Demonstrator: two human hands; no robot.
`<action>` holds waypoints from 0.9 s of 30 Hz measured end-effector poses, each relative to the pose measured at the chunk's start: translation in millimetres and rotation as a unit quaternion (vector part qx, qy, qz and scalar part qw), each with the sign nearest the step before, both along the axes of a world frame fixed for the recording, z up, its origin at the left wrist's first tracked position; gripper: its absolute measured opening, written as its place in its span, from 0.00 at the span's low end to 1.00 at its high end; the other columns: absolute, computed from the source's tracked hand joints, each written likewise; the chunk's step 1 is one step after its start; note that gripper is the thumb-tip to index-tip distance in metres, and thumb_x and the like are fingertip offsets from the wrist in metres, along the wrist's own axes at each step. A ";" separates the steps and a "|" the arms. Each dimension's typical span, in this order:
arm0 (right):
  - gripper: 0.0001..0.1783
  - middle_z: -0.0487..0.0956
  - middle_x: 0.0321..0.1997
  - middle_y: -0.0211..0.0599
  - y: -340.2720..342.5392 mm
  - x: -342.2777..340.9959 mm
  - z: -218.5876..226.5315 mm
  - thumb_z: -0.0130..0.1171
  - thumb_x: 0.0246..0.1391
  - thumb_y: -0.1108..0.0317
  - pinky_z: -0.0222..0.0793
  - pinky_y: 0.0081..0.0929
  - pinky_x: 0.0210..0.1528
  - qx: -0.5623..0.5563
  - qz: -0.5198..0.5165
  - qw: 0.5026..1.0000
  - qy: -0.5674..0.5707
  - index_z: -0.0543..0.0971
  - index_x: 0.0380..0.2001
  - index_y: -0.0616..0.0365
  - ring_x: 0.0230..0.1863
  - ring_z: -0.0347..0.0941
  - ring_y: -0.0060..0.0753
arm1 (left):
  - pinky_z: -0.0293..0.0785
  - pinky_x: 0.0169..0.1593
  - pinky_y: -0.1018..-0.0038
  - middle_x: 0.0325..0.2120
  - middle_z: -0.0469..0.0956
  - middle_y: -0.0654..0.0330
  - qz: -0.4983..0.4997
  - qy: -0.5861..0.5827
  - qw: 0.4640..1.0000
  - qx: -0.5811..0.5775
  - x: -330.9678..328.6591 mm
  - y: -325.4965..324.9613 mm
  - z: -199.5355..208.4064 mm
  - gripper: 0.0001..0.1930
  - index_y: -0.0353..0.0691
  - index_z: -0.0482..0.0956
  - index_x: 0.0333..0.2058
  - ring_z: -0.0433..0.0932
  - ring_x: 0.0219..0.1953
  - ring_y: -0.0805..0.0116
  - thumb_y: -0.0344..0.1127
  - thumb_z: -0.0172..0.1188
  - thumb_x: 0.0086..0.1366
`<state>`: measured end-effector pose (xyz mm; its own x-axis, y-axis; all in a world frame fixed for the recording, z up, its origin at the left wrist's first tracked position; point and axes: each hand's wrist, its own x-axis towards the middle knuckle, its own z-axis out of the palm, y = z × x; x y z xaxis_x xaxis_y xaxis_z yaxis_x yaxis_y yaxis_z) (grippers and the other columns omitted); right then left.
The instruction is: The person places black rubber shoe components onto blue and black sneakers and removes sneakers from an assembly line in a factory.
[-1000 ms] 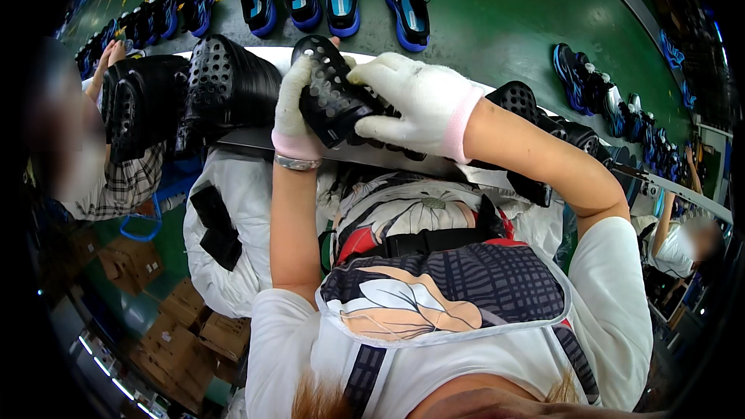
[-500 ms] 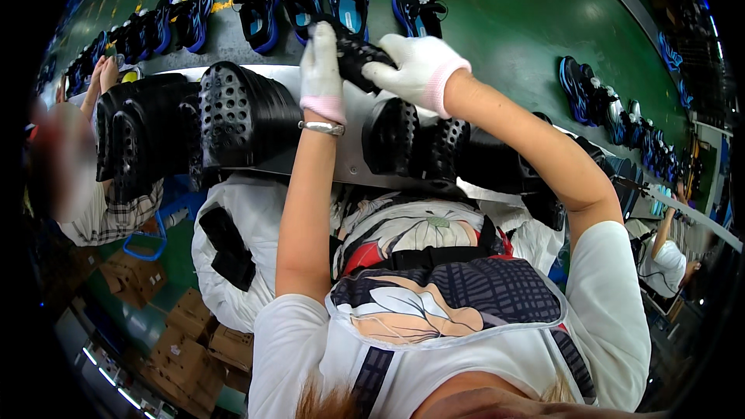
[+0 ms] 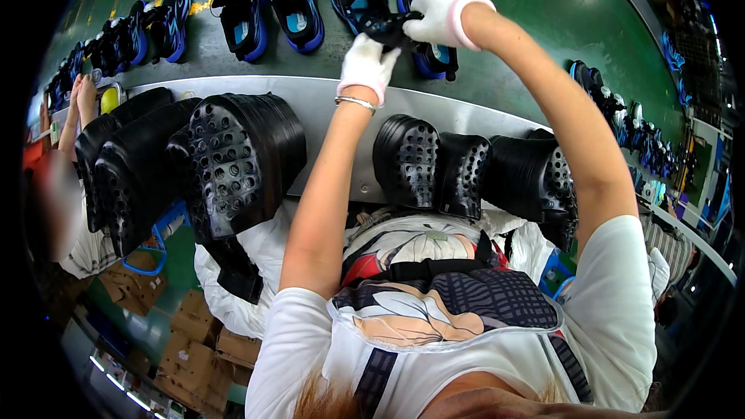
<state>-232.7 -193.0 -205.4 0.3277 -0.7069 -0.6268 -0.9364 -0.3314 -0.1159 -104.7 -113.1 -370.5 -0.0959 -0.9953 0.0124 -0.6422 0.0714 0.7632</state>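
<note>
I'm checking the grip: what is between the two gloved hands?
In the head view, a black piece lies between the left hand and the right hand.

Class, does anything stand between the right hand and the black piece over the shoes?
Nothing visible does: the right hand grips the black piece by its right end. The left hand is close by; contact is unclear.

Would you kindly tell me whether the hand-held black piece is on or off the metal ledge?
Off: the black piece is between the left hand and right hand, past the metal ledge.
</note>
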 end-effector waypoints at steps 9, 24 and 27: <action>0.15 0.80 0.43 0.45 -0.2 56.6 -74.7 0.54 0.51 0.64 0.74 0.36 0.45 -0.089 -0.032 0.992 0.079 0.80 0.41 0.58 0.44 0.78 0.42 | 0.73 0.44 0.59 0.40 0.74 0.49 -0.004 -0.023 0.997 0.072 -6.9 -0.9 -5.4 0.11 0.39 0.77 0.39 0.75 0.42 0.48 0.37 0.56 0.59; 0.15 0.81 0.44 0.38 -29.2 79.5 -73.9 0.53 0.51 0.64 0.75 0.34 0.42 -0.079 0.229 0.959 0.144 0.83 0.40 0.52 0.45 0.79 0.37 | 0.76 0.47 0.62 0.43 0.78 0.49 -0.056 -0.131 0.954 0.264 -9.1 -32.5 -16.7 0.12 0.41 0.79 0.40 0.77 0.46 0.51 0.36 0.57 0.59; 0.13 0.81 0.40 0.42 -40.0 77.6 -97.5 0.51 0.52 0.64 0.75 0.36 0.40 -0.113 0.200 0.965 0.126 0.82 0.37 0.53 0.42 0.79 0.41 | 0.76 0.47 0.63 0.41 0.78 0.50 -0.079 -0.148 0.948 0.272 -8.8 -38.1 -4.0 0.11 0.40 0.79 0.39 0.77 0.45 0.52 0.34 0.60 0.56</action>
<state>-155.0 -233.0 -303.0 0.4598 -0.6838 -0.5665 -0.7180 -0.6617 0.2159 -113.5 -151.2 -374.4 -0.1630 -0.8193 -0.5496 -0.8476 -0.1689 0.5031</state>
